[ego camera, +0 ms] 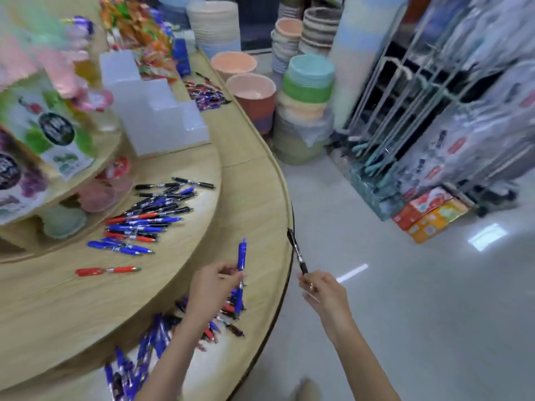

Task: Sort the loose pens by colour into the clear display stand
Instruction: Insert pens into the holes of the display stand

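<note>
My left hand grips a blue pen upright above the lower wooden tier. My right hand pinches a black pen just past the table's round edge. The clear stepped display stand sits on the upper tier at the back left; nothing shows inside it. Blue, red and black pens lie mixed in a loose pile in front of the stand. A single red pen lies apart, nearer me. Another heap of pens lies under my left forearm, and a third lies beyond the stand.
The round wooden table has stepped tiers with packaged goods at the left. Stacked plastic basins and pots stand on the floor beyond the edge. A metal rack and boxes stand to the right.
</note>
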